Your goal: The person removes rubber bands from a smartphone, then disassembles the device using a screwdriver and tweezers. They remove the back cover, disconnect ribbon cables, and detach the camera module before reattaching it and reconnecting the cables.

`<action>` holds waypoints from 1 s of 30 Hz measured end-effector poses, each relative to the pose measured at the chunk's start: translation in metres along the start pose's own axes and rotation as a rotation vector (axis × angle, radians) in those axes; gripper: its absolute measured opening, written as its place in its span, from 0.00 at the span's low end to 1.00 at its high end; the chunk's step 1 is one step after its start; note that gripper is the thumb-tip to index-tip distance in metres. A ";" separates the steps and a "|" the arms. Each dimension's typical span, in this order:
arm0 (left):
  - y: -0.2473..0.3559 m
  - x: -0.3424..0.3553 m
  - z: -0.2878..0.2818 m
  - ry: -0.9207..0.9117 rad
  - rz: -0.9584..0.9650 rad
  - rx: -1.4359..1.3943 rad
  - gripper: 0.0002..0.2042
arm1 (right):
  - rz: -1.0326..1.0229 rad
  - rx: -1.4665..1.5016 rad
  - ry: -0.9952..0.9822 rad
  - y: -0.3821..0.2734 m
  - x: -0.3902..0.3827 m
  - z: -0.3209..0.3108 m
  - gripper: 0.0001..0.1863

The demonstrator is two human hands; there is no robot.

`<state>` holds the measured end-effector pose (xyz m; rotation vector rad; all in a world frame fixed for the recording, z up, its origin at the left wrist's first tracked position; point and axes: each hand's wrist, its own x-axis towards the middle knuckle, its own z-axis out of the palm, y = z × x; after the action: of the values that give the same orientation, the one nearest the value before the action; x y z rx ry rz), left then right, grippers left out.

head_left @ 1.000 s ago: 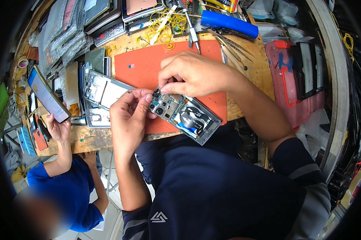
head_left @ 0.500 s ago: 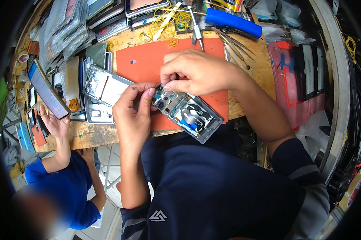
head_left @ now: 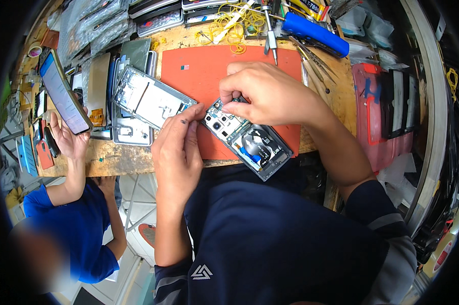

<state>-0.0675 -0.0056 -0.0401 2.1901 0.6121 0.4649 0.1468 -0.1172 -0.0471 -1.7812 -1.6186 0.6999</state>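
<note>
An opened phone (head_left: 264, 146) lies slantwise on the orange mat (head_left: 196, 56), its near end overhanging the table edge. Its circuit board, camera lenses and dark battery are exposed. My right hand (head_left: 265, 91) bends over its upper end, thumb and fingers pinched together at the board; what they hold, if anything, is hidden. Close against the phone's left end, my left hand (head_left: 177, 147) has its fingers curled together; anything between them is hidden. Beyond that hand lies a separated phone frame (head_left: 149, 99) with a pale inside, leaning over another silver housing (head_left: 133, 133).
A blue cylindrical tool (head_left: 315, 34), tweezers (head_left: 318, 63) and tangled yellow wire (head_left: 232, 25) lie at the back. Bubble-wrapped stacks (head_left: 94, 28) fill the back left. At left, another person's hand (head_left: 72, 137) holds a lit phone (head_left: 64, 94). A red-framed case (head_left: 382, 107) stands right.
The view has shifted, so the table sits farther right in it. My left thumb has drawn back from the phone's end. My right hand stays pinched over the board.
</note>
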 end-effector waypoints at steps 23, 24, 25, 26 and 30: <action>0.040 -0.049 0.031 -0.304 0.217 -0.185 0.23 | -0.075 0.017 0.048 0.009 -0.003 0.004 0.08; 0.040 -0.050 0.030 -0.343 0.252 -0.270 0.22 | -0.065 0.025 0.047 0.008 -0.004 0.003 0.08; 0.040 -0.052 0.028 -0.378 0.285 -0.351 0.22 | -0.062 0.026 0.039 0.007 -0.004 0.003 0.08; 0.040 -0.054 0.027 -0.413 0.317 -0.433 0.21 | -0.060 0.027 0.030 0.006 -0.004 0.002 0.08; 0.033 -0.056 0.022 -0.267 0.343 -0.626 0.13 | -0.049 -0.032 0.026 0.000 -0.003 0.003 0.10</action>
<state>-0.0924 -0.0688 -0.0354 1.7044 -0.0654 0.4536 0.1443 -0.1199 -0.0493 -1.7597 -1.6585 0.6291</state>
